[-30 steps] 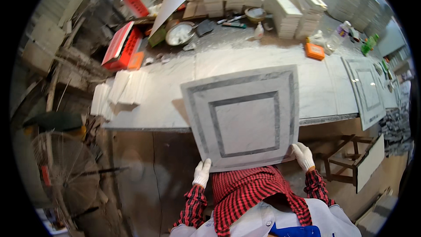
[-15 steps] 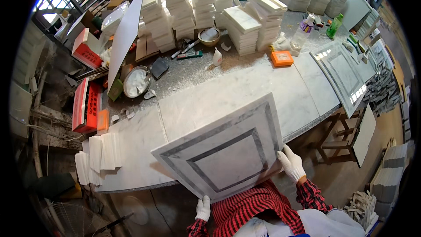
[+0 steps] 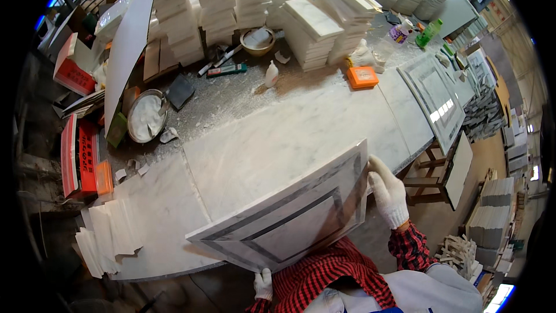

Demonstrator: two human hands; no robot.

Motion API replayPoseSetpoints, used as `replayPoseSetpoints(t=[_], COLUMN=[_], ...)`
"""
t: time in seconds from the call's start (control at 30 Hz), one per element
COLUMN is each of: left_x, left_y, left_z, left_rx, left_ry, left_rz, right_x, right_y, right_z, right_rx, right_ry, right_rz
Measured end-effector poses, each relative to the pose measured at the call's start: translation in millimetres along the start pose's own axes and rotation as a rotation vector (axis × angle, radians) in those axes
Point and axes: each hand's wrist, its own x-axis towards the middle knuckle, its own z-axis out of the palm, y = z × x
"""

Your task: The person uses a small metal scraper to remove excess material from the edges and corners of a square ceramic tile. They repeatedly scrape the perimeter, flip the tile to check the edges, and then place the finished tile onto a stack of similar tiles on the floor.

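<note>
A square marble panel [image 3: 298, 220], white-grey with dark grey inlaid frames, leans tilted over the front edge of the worktable. My right hand [image 3: 388, 194], in a white knitted glove, grips its right edge, thumb and fingers on either side. Down at the panel's lower left corner, my left hand [image 3: 263, 284] in a matching glove holds the bottom edge; most of its fingers are behind the panel. Beneath and beyond the panel lie pale marble slabs [image 3: 272, 139] side by side. A second inlaid panel [image 3: 431, 98] rests at the table's right end.
Stacks of white tiles [image 3: 313, 29] stand at the back. A bowl of white powder [image 3: 146, 117], an orange box [image 3: 362, 77], a small white bottle [image 3: 271, 73] and a green bottle [image 3: 428, 33] sit on the table. Thin white strips [image 3: 110, 235] lie at left; a wooden stand [image 3: 443, 174] is at right.
The panel has tipped, so its face appears narrower and its top edge lower. My right hand has risen along the right edge. The whole view has shifted as the head moved.
</note>
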Motion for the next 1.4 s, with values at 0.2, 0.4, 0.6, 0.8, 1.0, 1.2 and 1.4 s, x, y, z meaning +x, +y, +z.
replayPoseSetpoints(t=[0.2, 0.4, 0.6, 0.8, 1.0, 1.2, 1.4], left_x=[4, 2, 9, -7, -21, -17, -19], left_y=[-23, -29, -49, 30, 50, 29, 51], left_z=[0, 6, 7, 1, 21, 5, 11], left_rx=[0.318, 0.021, -0.143, -0.53, -0.497, -0.204, -0.184], left_ry=[-0.003, 0.03, 0.063, 0.084, 0.354, 0.444, 0.474], left_rz=[0.235, 0.125, -0.02, -0.418, -0.465, -0.708, -0.69], right_x=[11, 16, -43, -80, -89, -102, -92], right_y=[3, 15, 89, 208, 248, 266, 274], right_z=[6, 3, -16, -11, 7, 13, 11], right_rx=[0.22, 0.342, 0.414, 0.077, 0.366, 0.417, 0.375], right_ry=[0.055, 0.035, 0.027, -0.388, -0.555, -0.524, -0.572], right_rz=[0.026, -0.002, 0.251, 0.32, 0.256, 0.24, 0.202])
